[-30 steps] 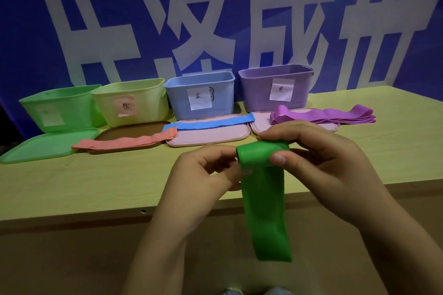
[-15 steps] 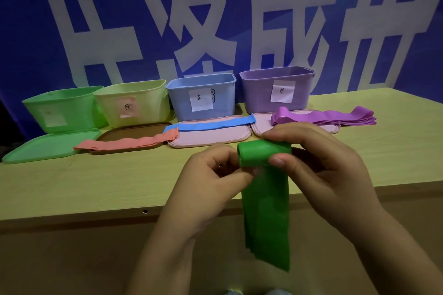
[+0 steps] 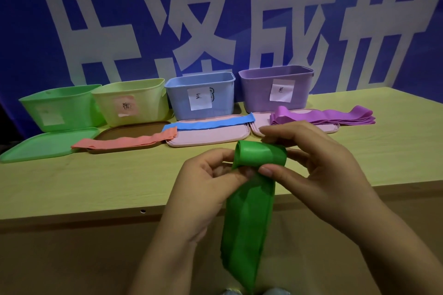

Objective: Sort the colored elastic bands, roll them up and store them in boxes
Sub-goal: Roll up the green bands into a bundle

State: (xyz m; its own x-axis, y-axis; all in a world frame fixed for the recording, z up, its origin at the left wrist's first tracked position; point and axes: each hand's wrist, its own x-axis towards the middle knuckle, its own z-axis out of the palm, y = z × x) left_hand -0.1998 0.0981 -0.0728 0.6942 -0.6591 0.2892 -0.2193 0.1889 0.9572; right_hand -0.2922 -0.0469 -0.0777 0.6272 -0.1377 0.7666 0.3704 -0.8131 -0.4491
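Green elastic band (image 3: 249, 218), a flat rubbery strip, is held in the air above the near edge of the pale wooden worktop (image 3: 72, 182); its top end is rolled into a loose tube and the rest hangs straight down in front of the worktop. The left hand (image 3: 206, 189) pinches the left end of the roll with curled fingers and thumb, and the right hand (image 3: 318, 170) grips the right end, thumb pressed on the front and fingers arched over the top.

Along the back of the worktop stand four open plastic boxes in a row, each with a paper label: a green box (image 3: 60, 108), a pale yellow box (image 3: 131, 100), a blue box (image 3: 201, 93) and a purple box (image 3: 275, 86). Before them lie a green lid (image 3: 40, 146), a brown lid (image 3: 134, 130) and two pink lids (image 3: 211, 136). A salmon-pink band (image 3: 124, 140) lies flat across the brown lid, a blue band (image 3: 211, 123) along the back of one pink lid, and a stack of purple bands (image 3: 323, 116) just before the purple box. Behind hangs a blue banner with large white characters (image 3: 215, 19).
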